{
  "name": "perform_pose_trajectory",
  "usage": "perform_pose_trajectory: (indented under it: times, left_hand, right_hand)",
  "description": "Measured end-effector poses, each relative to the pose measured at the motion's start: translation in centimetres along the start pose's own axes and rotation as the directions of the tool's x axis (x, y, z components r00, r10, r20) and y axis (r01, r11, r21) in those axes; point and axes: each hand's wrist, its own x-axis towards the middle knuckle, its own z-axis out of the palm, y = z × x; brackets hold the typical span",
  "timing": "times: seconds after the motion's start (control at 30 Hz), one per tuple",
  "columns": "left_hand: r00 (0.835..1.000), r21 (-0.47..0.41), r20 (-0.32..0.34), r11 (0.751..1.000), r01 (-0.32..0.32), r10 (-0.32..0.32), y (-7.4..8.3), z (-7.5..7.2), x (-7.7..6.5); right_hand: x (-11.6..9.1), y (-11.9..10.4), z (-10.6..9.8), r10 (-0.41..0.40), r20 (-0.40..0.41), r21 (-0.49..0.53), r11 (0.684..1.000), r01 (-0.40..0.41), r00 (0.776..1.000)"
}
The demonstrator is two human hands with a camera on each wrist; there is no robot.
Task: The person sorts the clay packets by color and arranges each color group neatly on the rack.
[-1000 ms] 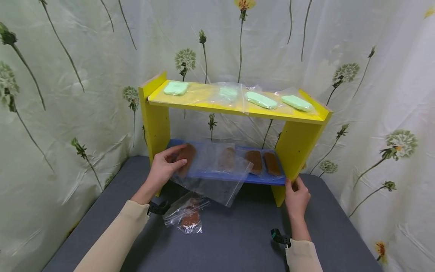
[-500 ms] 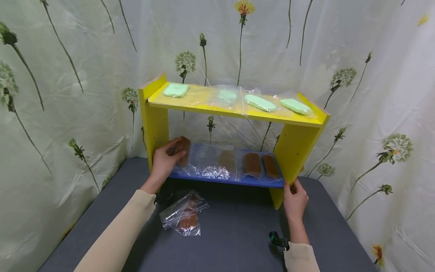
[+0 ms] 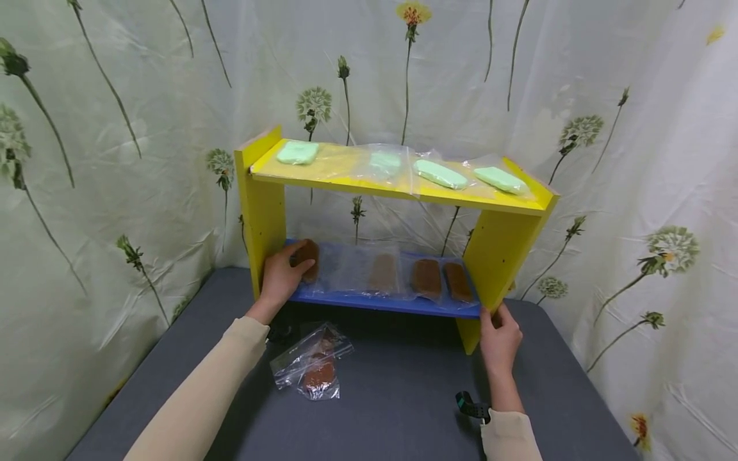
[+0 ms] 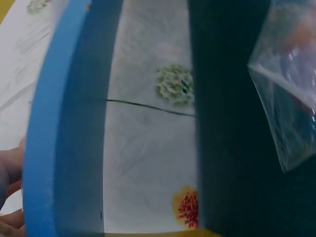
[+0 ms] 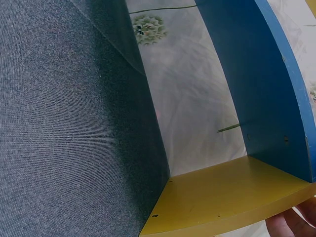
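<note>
At the left end of the blue lower shelf [image 3: 346,297], my left hand [image 3: 281,276] holds a brown rounded block [image 3: 311,261] between thumb and fingers. Clear plastic [image 3: 340,269] spreads over the shelf to its right. My right hand [image 3: 500,338] grips the bottom front of the yellow right side panel [image 3: 500,256]; its fingertips [image 5: 289,224] show at the panel's edge in the right wrist view. Further right on the blue shelf lie brown blocks [image 3: 426,278] in clear bags. In the left wrist view, the left hand's fingers [image 4: 11,173] appear beyond the blue board.
Several pale green blocks [image 3: 441,173] in clear bags lie on the yellow top shelf [image 3: 346,182]. A clear zip bag [image 3: 317,365] with brown pieces lies on the dark grey table [image 3: 392,397], in front of the shelf unit. A flower-patterned curtain [image 3: 173,128] hangs behind.
My left hand has moved the brown block back and down onto the blue shelf's left end. Its clear bag, hanging over the front edge earlier, now lies on the shelf. My right hand stays put.
</note>
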Motion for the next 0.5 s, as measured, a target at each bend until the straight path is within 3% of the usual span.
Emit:
perform_pose_trajectory:
  times: [0.23, 0.5]
  left_hand:
    - [0.999, 0.126, 0.013, 0.991, -0.046, 0.044, -0.04, 0.16, -0.09]
    - [0.998, 0.132, 0.055, 0.99, -0.04, 0.033, 0.22, 0.0, 0.12]
  right_hand:
    - [-0.01, 0.01, 0.04, -0.008, -0.002, -0.003, 1.0, 0.008, 1.0]
    - [0.07, 0.03, -0.08, -0.016, -0.004, 0.014, 1.0, 0.016, 1.0]
